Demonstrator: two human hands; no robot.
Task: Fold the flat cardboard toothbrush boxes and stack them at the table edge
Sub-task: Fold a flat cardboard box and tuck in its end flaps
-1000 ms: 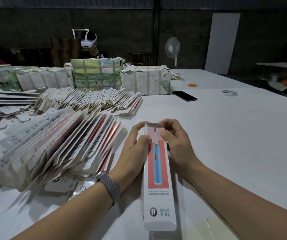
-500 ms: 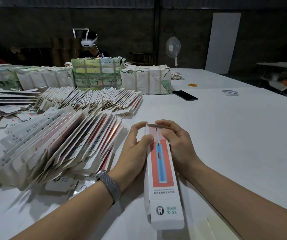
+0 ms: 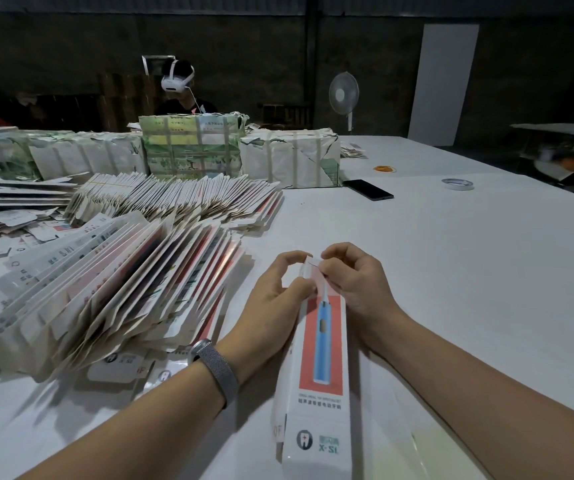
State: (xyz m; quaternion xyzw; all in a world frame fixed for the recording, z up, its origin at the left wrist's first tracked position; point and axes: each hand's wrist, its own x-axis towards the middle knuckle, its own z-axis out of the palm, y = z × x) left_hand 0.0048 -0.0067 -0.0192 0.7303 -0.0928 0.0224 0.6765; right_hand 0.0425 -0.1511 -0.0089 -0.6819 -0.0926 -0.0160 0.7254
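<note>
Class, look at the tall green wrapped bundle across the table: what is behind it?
Behind the green bundle sits a person wearing a white headset. Only head and shoulders show; the bundle covers the body and hands, so what they are doing cannot be seen.

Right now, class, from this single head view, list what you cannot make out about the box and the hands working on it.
- Far flap of the box: covered by the fingers of the left hand and right hand, so whether it is tucked is unclear.
- Box's near end: cut off by the bottom edge.
- Small print under the toothbrush picture: too small to read.
- Box's underside: hidden against the table.
</note>
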